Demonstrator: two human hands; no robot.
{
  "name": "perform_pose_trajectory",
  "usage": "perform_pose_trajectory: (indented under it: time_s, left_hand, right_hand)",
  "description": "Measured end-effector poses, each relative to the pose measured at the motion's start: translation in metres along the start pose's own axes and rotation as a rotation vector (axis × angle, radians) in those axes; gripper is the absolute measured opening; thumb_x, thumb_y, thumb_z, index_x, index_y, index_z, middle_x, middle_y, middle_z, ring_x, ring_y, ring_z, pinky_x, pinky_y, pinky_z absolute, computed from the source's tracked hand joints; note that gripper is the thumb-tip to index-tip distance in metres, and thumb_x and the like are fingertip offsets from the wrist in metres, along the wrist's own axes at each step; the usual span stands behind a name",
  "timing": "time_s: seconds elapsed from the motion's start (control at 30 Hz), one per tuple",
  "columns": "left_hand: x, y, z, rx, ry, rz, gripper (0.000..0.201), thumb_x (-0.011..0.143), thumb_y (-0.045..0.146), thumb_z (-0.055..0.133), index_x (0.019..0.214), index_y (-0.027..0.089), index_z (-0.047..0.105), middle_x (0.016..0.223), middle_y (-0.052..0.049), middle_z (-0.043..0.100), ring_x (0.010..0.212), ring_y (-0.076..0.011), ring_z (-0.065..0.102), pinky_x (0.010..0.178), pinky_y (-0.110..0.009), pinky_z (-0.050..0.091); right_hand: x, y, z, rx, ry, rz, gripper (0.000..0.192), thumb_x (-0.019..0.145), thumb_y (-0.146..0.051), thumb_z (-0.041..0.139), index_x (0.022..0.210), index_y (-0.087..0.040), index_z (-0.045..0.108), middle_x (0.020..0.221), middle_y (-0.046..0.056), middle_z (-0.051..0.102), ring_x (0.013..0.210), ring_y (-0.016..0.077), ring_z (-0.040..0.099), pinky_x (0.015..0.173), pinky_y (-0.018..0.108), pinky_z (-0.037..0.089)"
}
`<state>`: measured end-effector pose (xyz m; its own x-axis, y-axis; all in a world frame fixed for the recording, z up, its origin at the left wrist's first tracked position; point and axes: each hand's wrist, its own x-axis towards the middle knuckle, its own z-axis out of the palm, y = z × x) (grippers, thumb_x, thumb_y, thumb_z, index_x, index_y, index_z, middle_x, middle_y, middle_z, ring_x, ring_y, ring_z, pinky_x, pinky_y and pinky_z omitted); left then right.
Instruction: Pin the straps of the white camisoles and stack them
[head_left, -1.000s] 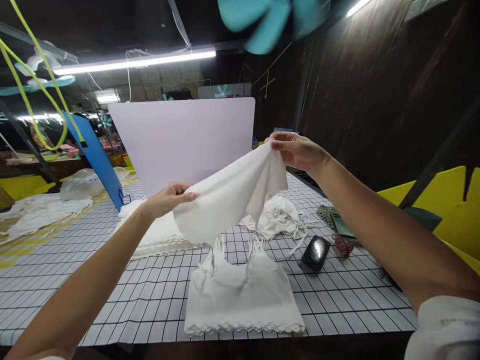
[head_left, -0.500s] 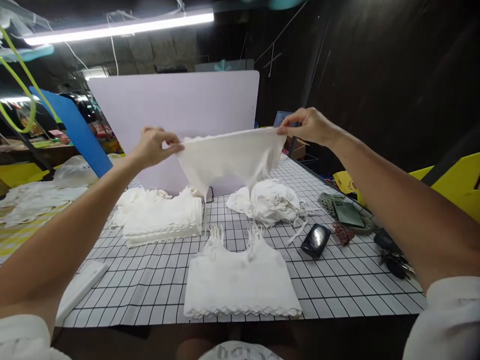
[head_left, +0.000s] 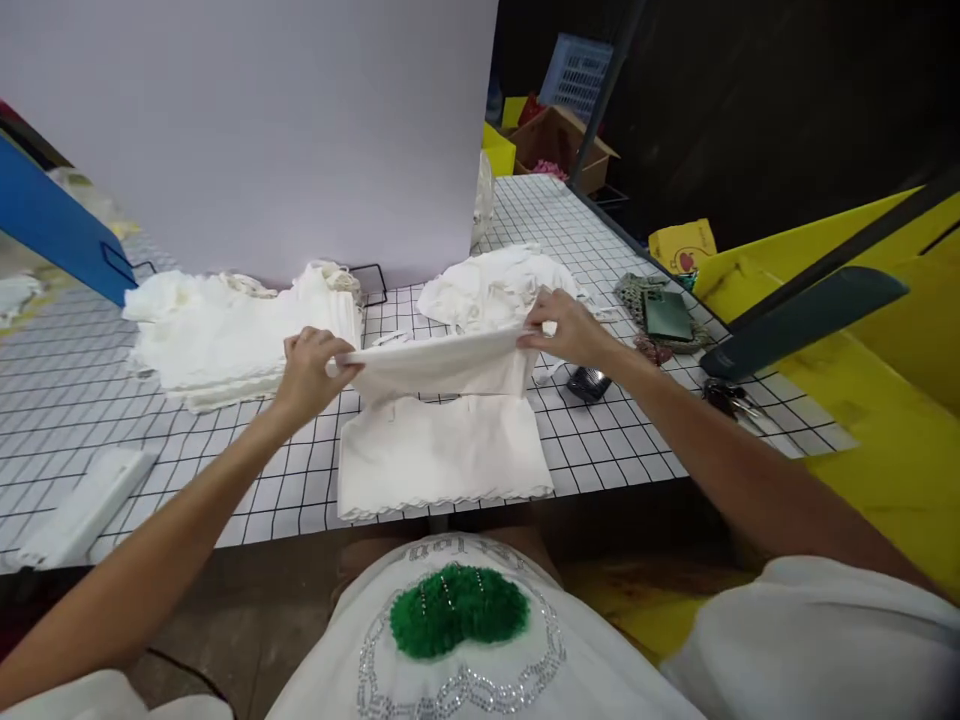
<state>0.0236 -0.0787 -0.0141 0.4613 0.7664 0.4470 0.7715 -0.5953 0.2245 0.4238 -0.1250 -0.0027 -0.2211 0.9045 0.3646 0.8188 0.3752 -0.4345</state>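
I see a big pale board (head_left: 247,130) standing at the back of the checked surface (head_left: 615,440), with a stack of white tops (head_left: 225,335) on the left and a loose heap of white cloth (head_left: 491,285) on the right. A white top (head_left: 442,460) lies flat near the front edge, and I hold another white garment (head_left: 439,362) stretched just above its far end. My left hand (head_left: 311,365) pinches its left end and my right hand (head_left: 566,325) pinches its right end, and a dark phone (head_left: 589,383) lies just beside my right hand.
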Motion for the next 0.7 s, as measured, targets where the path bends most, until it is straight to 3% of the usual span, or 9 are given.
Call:
perform_pose_trajectory:
  time_s: [0.13,0.23,0.33,0.5,0.7]
  left_hand:
    - [-0.051,0.007,0.013,-0.071,0.030,0.115,0.006,0.085,0.025,0.061,0.082,0.020,0.062,0.097,-0.009,0.065,0.094,-0.0267,0.059,0.082,-0.040,0.045]
    - [-0.091,0.018,0.014,-0.129,-0.030,0.241,0.011,0.087,0.012,0.055,0.083,0.020,0.059,0.085,-0.006,0.066,0.085,-0.0235,0.060,0.076,-0.035,0.046]
    - [-0.121,0.025,0.022,-0.111,-0.038,0.295,0.023,0.086,0.004,0.049,0.095,0.019,0.063,0.088,-0.008,0.067,0.083,-0.0242,0.060,0.073,-0.035,0.047]
    - [-0.139,0.026,0.023,-0.104,-0.042,0.308,0.046,0.079,-0.004,0.042,0.108,0.021,0.068,0.093,-0.010,0.064,0.087,-0.0265,0.060,0.076,-0.039,0.050]
    - [-0.159,0.023,0.019,-0.154,-0.040,0.268,0.049,0.081,-0.004,0.044,0.112,0.024,0.069,0.095,-0.010,0.064,0.086,-0.0257,0.061,0.078,-0.042,0.052]
  right_hand:
    - [-0.058,-0.015,0.019,0.097,0.135,-0.048,0.011,0.085,-0.029,0.070,0.078,-0.021,0.068,0.085,0.007,0.068,0.087,0.0248,0.058,0.081,0.042,0.047]
    - [-0.103,-0.032,0.032,0.109,0.116,-0.087,0.011,0.090,-0.024,0.064,0.080,-0.023,0.068,0.076,0.004,0.068,0.080,0.0231,0.059,0.081,0.043,0.047]
    - [-0.135,-0.039,0.050,0.052,0.087,-0.117,0.017,0.090,-0.014,0.057,0.082,-0.022,0.069,0.079,0.005,0.070,0.082,0.0240,0.059,0.082,0.046,0.047]
    - [-0.158,-0.042,0.063,-0.007,0.103,-0.125,0.022,0.090,-0.009,0.053,0.085,-0.023,0.069,0.081,0.005,0.069,0.086,0.0239,0.058,0.097,0.054,0.046]
    - [-0.170,-0.047,0.068,0.038,0.052,-0.116,0.023,0.091,-0.008,0.051,0.086,-0.023,0.068,0.080,0.004,0.068,0.085,0.0214,0.059,0.104,0.056,0.043]
